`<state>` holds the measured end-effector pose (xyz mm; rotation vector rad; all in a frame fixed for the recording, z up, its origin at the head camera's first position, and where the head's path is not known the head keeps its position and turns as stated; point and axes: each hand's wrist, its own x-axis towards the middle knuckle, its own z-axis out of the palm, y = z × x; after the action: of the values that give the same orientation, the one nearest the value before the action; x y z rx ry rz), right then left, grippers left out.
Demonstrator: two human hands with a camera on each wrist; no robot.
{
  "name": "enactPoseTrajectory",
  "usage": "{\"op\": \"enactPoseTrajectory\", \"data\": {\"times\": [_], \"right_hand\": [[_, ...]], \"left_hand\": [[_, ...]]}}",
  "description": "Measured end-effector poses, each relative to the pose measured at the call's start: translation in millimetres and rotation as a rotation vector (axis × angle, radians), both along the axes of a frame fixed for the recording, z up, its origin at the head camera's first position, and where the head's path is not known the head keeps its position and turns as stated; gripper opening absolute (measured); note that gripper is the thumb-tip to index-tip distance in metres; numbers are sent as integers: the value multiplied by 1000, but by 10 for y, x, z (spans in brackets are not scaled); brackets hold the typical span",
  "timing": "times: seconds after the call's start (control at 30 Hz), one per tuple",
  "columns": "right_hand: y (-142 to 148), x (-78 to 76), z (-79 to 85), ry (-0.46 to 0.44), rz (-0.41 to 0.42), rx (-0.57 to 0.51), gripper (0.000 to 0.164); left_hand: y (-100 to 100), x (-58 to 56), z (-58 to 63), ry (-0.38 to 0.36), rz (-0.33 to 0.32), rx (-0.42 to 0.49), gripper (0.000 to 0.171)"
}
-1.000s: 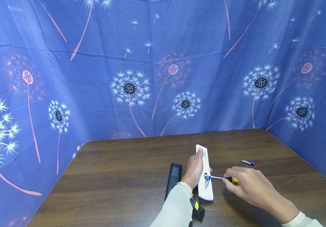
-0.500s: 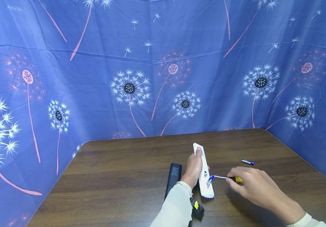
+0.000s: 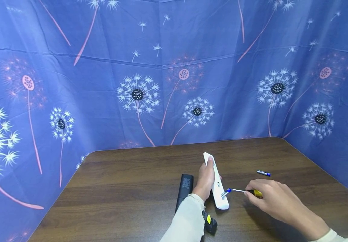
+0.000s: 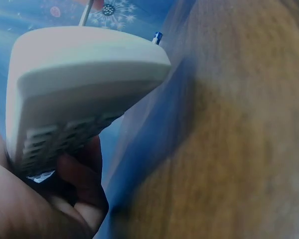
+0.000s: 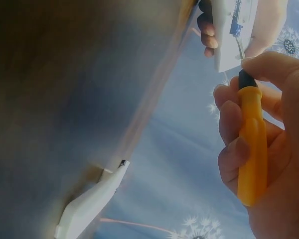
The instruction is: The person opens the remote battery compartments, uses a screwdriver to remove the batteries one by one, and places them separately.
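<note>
My left hand (image 3: 205, 181) grips a white remote control (image 3: 217, 183), its back facing up and its button side downward. In the left wrist view, the keypad (image 4: 55, 142) shows on the underside of the remote. A blue-and-silver battery (image 3: 225, 193) lies slanted at the open battery compartment, its blue end sticking out past the remote's right edge. With a yellow-handled screwdriver (image 5: 252, 149) pinched between thumb and fingers, my right hand (image 3: 275, 200) keeps the thin metal shaft (image 3: 237, 190) pointed left. The shaft's tip meets the battery's blue end.
Another blue-and-silver battery (image 3: 263, 173) lies on the brown wooden table (image 3: 125, 188), beyond my right hand. A black remote-like bar (image 3: 185, 188) rests left of my left wrist. A long white object (image 5: 92, 204) appears low in the right wrist view. Blue patterned cloth (image 3: 101, 101) surrounds the table.
The battery's blue end has come up out of the compartment and shifted right. My right hand and screwdriver have drawn rightward. The remote's far end has swung left.
</note>
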<state>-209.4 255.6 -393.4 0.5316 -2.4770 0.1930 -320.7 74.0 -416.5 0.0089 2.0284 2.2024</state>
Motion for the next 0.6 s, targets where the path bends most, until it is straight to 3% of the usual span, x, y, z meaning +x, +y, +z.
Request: {"op": "enactPoseTrajectory", "data": {"times": [0.3, 0.6], "right_hand": [[51, 14, -7, -41, -45, 15, 22], [60, 40, -7, -137, -78, 26, 19]], "left_hand": [[-7, -24, -2, 26, 36, -8, 42], [-10, -29, -26, 47, 70, 9, 43]]}}
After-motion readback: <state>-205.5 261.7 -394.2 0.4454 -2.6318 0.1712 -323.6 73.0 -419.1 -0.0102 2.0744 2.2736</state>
